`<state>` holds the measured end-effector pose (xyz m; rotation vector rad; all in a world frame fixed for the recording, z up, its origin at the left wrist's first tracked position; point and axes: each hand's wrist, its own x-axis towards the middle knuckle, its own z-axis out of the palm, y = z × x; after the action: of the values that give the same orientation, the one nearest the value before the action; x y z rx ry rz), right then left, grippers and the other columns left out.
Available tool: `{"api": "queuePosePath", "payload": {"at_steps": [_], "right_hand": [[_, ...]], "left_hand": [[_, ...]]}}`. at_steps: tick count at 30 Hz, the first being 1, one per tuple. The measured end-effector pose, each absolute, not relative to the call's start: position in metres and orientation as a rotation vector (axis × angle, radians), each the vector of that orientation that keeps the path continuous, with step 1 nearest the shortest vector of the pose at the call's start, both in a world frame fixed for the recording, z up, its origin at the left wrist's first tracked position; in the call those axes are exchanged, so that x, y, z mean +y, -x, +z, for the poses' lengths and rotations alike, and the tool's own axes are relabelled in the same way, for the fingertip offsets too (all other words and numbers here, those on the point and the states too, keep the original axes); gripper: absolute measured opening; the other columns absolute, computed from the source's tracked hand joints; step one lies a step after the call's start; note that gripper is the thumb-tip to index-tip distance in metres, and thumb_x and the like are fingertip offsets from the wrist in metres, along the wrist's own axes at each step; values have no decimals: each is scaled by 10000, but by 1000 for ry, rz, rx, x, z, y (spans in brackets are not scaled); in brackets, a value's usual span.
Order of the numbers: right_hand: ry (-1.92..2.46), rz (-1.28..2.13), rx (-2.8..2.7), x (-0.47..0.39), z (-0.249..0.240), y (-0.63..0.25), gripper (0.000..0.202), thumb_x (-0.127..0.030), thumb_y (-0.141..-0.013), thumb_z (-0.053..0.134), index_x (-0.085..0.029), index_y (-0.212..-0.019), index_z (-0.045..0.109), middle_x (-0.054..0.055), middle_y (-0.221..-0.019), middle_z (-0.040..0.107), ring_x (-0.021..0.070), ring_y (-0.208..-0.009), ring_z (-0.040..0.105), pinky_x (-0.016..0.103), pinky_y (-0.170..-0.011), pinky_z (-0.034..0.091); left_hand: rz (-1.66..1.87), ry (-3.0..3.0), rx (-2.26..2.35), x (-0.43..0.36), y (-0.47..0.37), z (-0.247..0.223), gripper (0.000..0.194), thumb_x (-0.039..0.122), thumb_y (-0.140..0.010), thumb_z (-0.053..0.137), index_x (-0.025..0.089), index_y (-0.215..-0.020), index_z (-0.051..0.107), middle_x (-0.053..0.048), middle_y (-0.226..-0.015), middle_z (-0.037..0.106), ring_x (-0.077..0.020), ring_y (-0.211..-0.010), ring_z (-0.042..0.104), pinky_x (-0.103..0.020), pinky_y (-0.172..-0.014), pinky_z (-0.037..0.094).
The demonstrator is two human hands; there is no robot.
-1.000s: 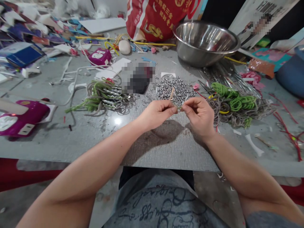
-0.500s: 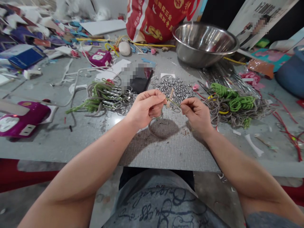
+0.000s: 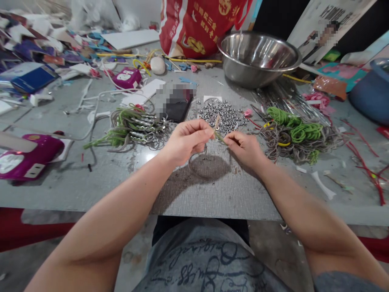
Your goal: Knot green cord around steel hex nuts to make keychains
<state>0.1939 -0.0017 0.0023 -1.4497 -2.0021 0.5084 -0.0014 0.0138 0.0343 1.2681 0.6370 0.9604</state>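
Observation:
My left hand (image 3: 192, 140) pinches a thin green-grey cord (image 3: 219, 137) between thumb and finger. The cord's other side is in the closed fingers of my right hand (image 3: 243, 147). A small pale stick-like piece (image 3: 217, 121) stands up beside my left fingertips. A loop of cord hangs below my hands, over their shadow. Behind them lies a spread of small silver beads (image 3: 223, 115). Green and grey cords with metal clasps (image 3: 136, 125) lie left of my left hand. A tangled bundle of green and grey cord (image 3: 299, 132) lies right of my right hand.
A steel bowl (image 3: 258, 61) and a red bag (image 3: 194, 32) stand at the back. A dark flat object (image 3: 179, 107) lies behind my left hand. Purple devices (image 3: 33, 156) sit at the left, with scraps beyond. Red cords (image 3: 369, 174) and a blue tub (image 3: 372, 93) are at the right.
My right hand has moved slightly left, nearer my left hand, and less cord shows between them. The whole view has shifted a little.

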Motion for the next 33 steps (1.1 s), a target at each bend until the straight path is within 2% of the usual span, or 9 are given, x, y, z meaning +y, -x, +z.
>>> {"api": "queuePosePath", "payload": {"at_steps": [4,7,12,20,23,26,33], "right_hand": [[1566,272,-2187,0,5,-199,160,-238,-839,483,-201,-867,636,63,-902,635,191,-850,563,291,-691,389],[1606,224,-2362,4,7,-206,170,-214,-841,496,-192,-913,649,88,-974,623,215,-901,560,309,-717,393],[1588,114,-2559,7,10,-212,133,-213,-846,507,-190,-848,638,79,-933,603,205,-852,548,300,-681,377],[1626,-152,-2706,8,10,-205,193,-198,-870,436,-150,-793,607,101,-831,599,189,-749,527,292,-621,339],[1607,-20,-2583,11,11,-211,186,-193,-860,441,-156,-776,602,99,-856,608,188,-769,545,292,-644,370],[1583,80,-2229,18,13,-227,144,-187,-834,469,-172,-771,597,79,-875,622,185,-825,566,293,-708,406],[1828,120,-1928,26,23,-255,98,-194,-765,537,-179,-779,633,54,-797,662,177,-727,582,310,-688,418]], "left_hand": [[699,-1694,669,11,1,31,129,247,-721,547,167,-621,559,42,-497,449,-57,-434,357,-195,-410,256],[513,-2091,640,9,-2,28,123,178,-697,495,163,-588,548,37,-526,494,-65,-487,406,-191,-470,307],[280,-2479,711,8,-6,23,157,166,-680,440,171,-580,561,22,-535,527,-79,-489,418,-210,-496,290],[61,-2591,793,8,-7,23,189,203,-720,430,178,-660,608,-4,-630,602,-111,-557,483,-228,-532,296],[55,-2572,802,9,-7,23,189,204,-724,430,178,-676,612,-1,-638,607,-109,-561,488,-226,-535,302],[54,-2524,787,10,-7,24,183,198,-717,438,177,-686,617,7,-639,606,-100,-561,487,-221,-538,303],[-39,-2428,757,10,-6,33,144,159,-673,448,158,-593,567,24,-537,526,-79,-491,420,-212,-505,280]]}}
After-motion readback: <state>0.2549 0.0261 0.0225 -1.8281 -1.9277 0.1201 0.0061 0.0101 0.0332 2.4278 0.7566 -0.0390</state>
